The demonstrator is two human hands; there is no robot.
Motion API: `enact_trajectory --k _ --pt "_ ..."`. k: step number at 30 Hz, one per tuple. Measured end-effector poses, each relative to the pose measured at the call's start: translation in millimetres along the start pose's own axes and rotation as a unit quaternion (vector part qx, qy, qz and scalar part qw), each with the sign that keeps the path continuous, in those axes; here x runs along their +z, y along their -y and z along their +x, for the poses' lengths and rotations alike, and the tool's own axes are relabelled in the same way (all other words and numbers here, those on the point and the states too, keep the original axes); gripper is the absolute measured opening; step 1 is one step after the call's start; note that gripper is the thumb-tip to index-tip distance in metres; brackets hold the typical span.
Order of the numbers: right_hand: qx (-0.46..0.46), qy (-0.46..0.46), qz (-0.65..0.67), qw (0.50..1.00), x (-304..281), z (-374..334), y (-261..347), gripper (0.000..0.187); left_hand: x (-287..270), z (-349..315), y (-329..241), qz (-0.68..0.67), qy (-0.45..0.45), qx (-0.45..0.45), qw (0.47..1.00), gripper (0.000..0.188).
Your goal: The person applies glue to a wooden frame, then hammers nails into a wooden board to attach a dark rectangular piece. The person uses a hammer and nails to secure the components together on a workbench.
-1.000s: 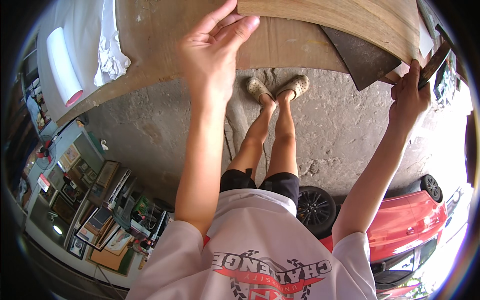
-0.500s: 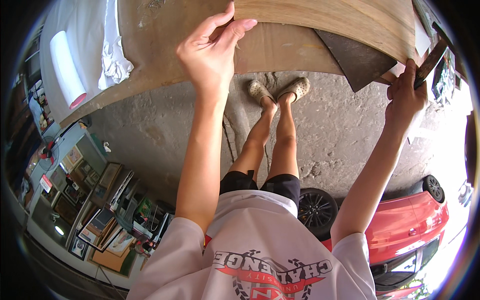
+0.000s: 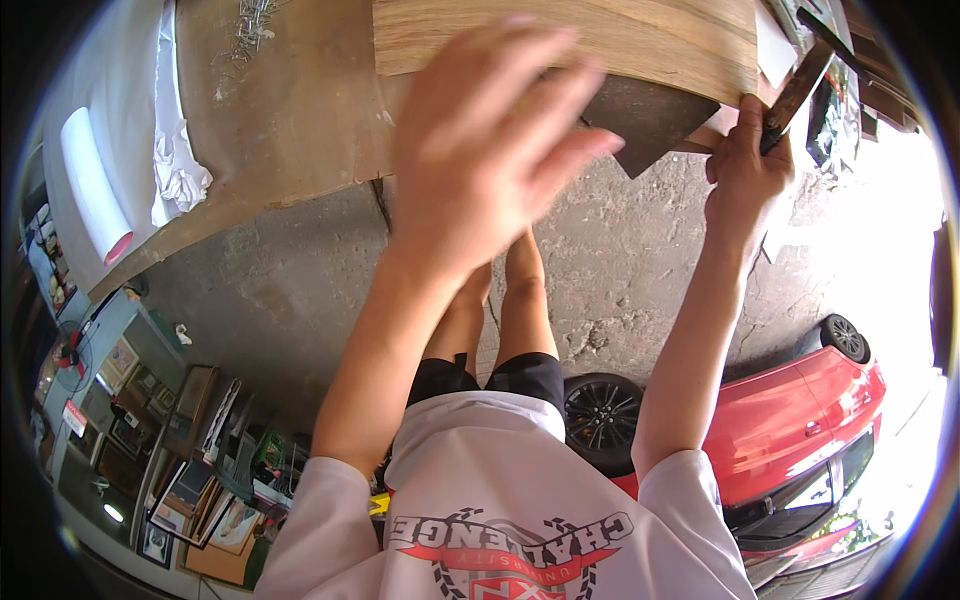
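My left hand [image 3: 480,150] is lifted over the near edge of the wood panel, smeared by motion, with its fingers apart and nothing in them. My right hand [image 3: 748,170] is closed around the handle of a hammer [image 3: 798,92], whose dark head points away to the upper right. A finger of that hand also touches the near right corner of the light-brown wood panel [image 3: 640,38]. Beneath the panel, a dark flat sheet [image 3: 655,120] juts past the table edge. The panel's far side is cut off by the picture's top.
The brown-covered table [image 3: 290,130] holds scattered nails [image 3: 250,35], crumpled white paper [image 3: 180,185] and a white roll [image 3: 95,185]. Concrete floor [image 3: 620,260] lies below. A red car [image 3: 800,420] stands behind on the right; frames and boards [image 3: 200,480] lean at lower left.
My left hand has come off the panel's left corner, moving right and nearer with its fingers opening. The view has shifted, bringing the nails further in. My right hand keeps the hammer.
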State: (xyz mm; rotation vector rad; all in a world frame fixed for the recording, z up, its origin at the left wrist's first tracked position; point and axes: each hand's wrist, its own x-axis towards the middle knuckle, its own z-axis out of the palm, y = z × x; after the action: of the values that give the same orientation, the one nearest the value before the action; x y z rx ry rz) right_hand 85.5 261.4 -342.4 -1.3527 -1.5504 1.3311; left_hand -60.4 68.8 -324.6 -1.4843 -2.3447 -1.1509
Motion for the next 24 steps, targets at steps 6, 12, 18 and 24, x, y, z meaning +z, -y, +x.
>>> enact_trajectory --k 6,12,18,24 --pt "-0.013 -0.023 -0.084 0.996 -7 -2 1 0.021 54 3 -16 0.101 0.053 0.016 0.993 0.055" --pt "-0.143 0.02 -0.308 0.94 -54 -61 29 0.025 58 -6 -13 0.126 0.074 0.023 0.989 0.056" --pt "-0.167 0.165 -0.414 0.879 -80 -87 52 0.025 59 -9 -11 0.145 0.096 0.027 0.984 0.064" --pt "-0.231 0.126 -0.383 0.885 -70 -94 60 0.017 60 -12 -8 0.143 0.112 0.031 0.983 0.073"
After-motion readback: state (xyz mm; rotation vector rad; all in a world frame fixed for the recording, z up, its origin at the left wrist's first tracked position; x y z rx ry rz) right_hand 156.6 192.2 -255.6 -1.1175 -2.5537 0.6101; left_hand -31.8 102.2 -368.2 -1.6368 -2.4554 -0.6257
